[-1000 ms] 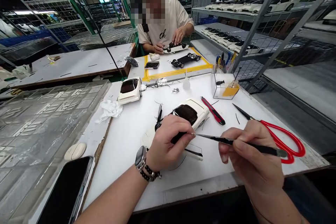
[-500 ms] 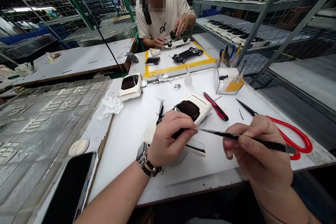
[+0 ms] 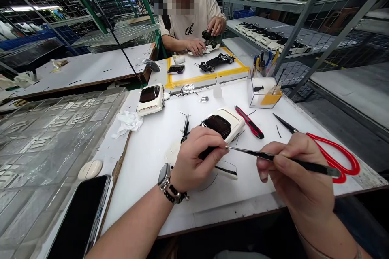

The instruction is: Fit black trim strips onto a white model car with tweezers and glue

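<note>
Black tweezers (image 3: 267, 156) with a thin metal point are gripped in my right hand (image 3: 299, 170). My left hand (image 3: 200, 158) is closed in a pinch right at the tweezers' tip; whatever sits between its fingertips is too small to make out. Behind and partly under my left hand stands a white model car (image 3: 232, 119) with a dark roof. One of its doors (image 3: 227, 170) hangs open toward me, and another dark-edged door (image 3: 185, 125) stands out on the far side. My left hand covers the car's middle.
A red utility knife (image 3: 249, 122) and red-handled scissors (image 3: 330, 153) lie to the right. Behind are a clear tool box (image 3: 264, 99) and a small bottle (image 3: 217, 90). Left are another model car (image 3: 150, 99), tissue (image 3: 129, 122) and a phone (image 3: 80, 216). A co-worker (image 3: 194, 16) sits opposite.
My hands hold nearly the same pose, the right one shifted slightly left. Across the table, the co-worker's hand has moved right onto the car held there.
</note>
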`<state>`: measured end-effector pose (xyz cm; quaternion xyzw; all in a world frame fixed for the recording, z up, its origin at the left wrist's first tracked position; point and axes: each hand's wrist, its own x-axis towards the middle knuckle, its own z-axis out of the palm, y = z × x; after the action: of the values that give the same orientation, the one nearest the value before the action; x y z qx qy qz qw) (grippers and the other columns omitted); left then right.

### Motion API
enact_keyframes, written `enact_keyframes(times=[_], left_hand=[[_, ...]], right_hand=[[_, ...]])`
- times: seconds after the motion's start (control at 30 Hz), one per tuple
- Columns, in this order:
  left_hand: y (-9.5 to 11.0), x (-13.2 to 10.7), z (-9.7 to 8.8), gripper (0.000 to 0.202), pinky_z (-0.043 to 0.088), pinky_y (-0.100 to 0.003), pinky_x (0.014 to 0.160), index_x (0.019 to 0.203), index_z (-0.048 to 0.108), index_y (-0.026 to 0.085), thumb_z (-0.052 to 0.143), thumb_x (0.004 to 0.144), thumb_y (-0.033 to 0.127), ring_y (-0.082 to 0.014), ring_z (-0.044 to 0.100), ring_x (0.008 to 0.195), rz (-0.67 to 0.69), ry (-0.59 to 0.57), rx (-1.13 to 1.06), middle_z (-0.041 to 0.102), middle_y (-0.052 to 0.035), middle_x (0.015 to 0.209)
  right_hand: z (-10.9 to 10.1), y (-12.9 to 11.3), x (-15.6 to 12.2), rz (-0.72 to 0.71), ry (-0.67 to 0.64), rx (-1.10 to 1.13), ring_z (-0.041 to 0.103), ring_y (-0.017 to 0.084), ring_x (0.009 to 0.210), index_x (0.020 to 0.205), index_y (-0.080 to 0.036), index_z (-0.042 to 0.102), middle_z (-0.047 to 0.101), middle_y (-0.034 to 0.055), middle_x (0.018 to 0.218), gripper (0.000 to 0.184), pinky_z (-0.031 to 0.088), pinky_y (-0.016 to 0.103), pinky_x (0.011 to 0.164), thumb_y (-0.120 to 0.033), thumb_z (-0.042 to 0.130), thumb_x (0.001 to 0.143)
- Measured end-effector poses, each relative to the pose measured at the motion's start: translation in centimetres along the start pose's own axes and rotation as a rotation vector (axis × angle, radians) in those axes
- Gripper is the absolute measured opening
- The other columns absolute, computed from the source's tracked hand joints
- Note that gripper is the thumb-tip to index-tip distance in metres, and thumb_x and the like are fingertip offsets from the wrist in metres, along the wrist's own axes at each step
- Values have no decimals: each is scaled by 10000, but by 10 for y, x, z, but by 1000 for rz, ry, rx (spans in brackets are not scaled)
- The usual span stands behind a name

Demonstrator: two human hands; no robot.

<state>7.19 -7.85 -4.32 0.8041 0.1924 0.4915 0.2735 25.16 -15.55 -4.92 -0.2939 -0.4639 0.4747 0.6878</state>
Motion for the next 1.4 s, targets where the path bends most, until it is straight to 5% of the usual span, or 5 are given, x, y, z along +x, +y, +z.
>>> enact_keyframes(times=[0.6, 0.87, 1.07, 1.27, 1.4], left_hand=[[-2, -2, -1, 117, 481, -301, 734, 855, 630, 172, 601, 803, 71, -146, 574, 797, -44, 4, -50, 630, -46, 818], [-8, -2, -1, 371, 465, -325, 821, 1111, 575, 184, 670, 757, 126, -157, 523, 894, -81, 28, -23, 554, -74, 1003], [-9, -1, -4, 249, 469, -328, 852, 1041, 628, 200, 637, 796, 150, -161, 544, 926, -134, 39, 17, 568, -70, 993], [-11, 6, -6, 113, 500, -313, 831, 890, 701, 200, 610, 823, 191, -160, 590, 899, -259, -103, 132, 607, -63, 928], [-17, 5, -9, 147, 537, -319, 773, 866, 702, 232, 557, 844, 220, -178, 616, 877, -180, -139, 301, 613, -62, 914]], right_hand=[[-16, 6, -3, -363, -162, -364, 664, 200, 762, 1048, -235, 563, 670, 35, 861, 323, 564, 353, 637, -23, 567, 805], [-14, -2, 8, -299, -112, -333, 668, 185, 745, 977, -255, 576, 681, 27, 882, 297, 561, 351, 633, -11, 581, 807], [-12, -5, 14, -313, -117, -355, 663, 175, 749, 934, -244, 571, 670, 17, 860, 256, 556, 351, 640, -18, 578, 813], [-12, 1, 11, -301, -143, -319, 659, 162, 770, 967, -247, 535, 663, 18, 905, 280, 548, 346, 656, -2, 541, 832], [-11, 8, 7, -239, -108, -200, 658, 141, 777, 918, -237, 492, 651, 17, 917, 189, 539, 307, 665, -63, 537, 861]])
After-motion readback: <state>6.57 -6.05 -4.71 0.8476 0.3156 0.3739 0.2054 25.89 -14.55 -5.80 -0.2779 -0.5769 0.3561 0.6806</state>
